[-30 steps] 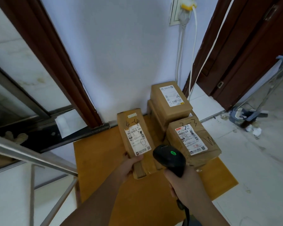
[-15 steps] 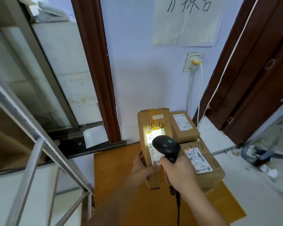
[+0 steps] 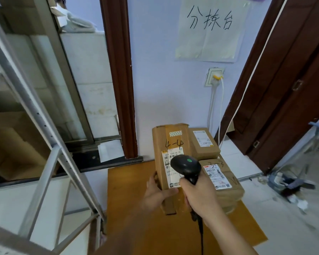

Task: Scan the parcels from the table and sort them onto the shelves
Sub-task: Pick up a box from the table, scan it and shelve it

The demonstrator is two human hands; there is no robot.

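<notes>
A pale wall point(image 3: 162, 74) backs a low orange-brown desk point(image 3: 129, 203) set between two dark door frames. The parcel point(image 3: 170, 142) marked "4-4" is held tilted up above the desk, label facing the camera; the left hand point(image 3: 156, 195) grips its lower end, thumb across the front. Touching the parcel's label side, the scanner point(image 3: 186, 165) shows a green dot on its black head, and the right hand point(image 3: 201, 195) is wrapped around its handle, cable hanging down. Right of the parcel, two more boxes point(image 3: 221, 181) lie stacked on the desk. Above the parcel, a handwritten sign point(image 3: 208, 28) is taped to the wall. Left of the parcel stands a metal shelf point(image 3: 44, 144).
</notes>
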